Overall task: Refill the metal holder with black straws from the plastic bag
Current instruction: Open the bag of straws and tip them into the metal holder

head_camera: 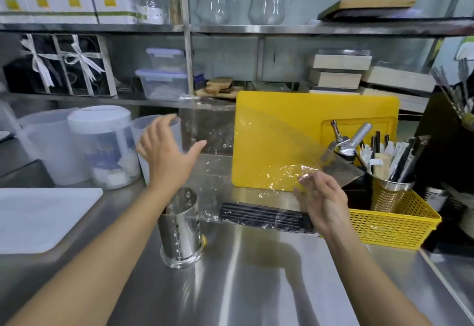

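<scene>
An empty perforated metal holder (180, 228) stands upright on the steel counter, just right of my left forearm. Behind it a bundle of black straws (264, 216) lies flat inside the bottom of a clear plastic bag (259, 146). The bag is lifted and stretched wide above the straws. My right hand (323, 202) pinches the bag's crumpled edge at the right. My left hand (166, 151) is raised at the bag's left side with fingers spread; whether it touches the film is unclear.
A yellow cutting board (307, 110) leans against the back. A yellow basket (395, 223) at the right holds another metal holder (389, 189) with wrapped straws. White plastic jugs (102, 146) stand at the left, a white board (38, 218) lies on the counter.
</scene>
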